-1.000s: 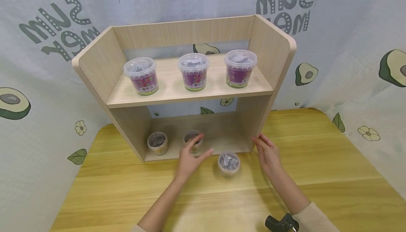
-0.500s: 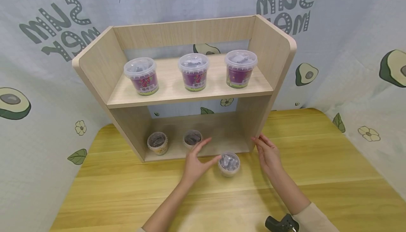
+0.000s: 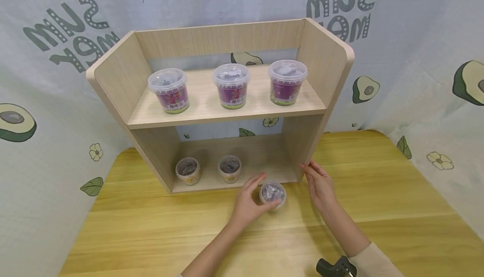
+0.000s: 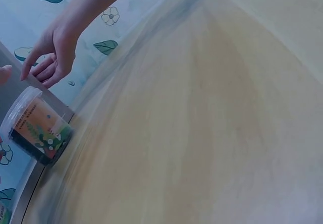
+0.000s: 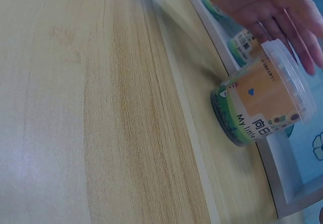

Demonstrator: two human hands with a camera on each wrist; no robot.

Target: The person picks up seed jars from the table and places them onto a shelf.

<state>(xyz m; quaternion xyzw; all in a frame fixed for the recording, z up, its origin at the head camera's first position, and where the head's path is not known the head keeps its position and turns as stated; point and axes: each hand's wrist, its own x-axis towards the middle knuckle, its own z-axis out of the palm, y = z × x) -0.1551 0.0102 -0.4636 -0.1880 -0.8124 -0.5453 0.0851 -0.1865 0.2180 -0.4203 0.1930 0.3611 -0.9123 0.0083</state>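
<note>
My left hand [image 3: 247, 207] reaches around a clear-lidded plastic cup [image 3: 272, 193] on the table in front of the shelf. Its thumb and fingers are spread on either side; firm contact cannot be told. In the right wrist view this cup [image 5: 257, 100] has an orange and green label, with the left hand [image 5: 272, 12] behind it. My right hand [image 3: 320, 184] holds the front edge of the wooden shelf's [image 3: 227, 119] right side panel, thumb on the near side. Two similar cups stand on the lower board: one at left [image 3: 188, 171], one mid-board [image 3: 230, 169].
On the upper board stand three purple-labelled cups: left [image 3: 170, 91], middle [image 3: 231, 86] and right [image 3: 287, 83]. A black device [image 3: 336, 266] sits by the right sleeve. The wooden table [image 3: 124, 230] extends in front, and a printed cloth [image 3: 412, 79] hangs behind.
My left hand has moved right, from the middle cup on the lower board to the cup in front of the shelf. My right hand stays at the side panel.
</note>
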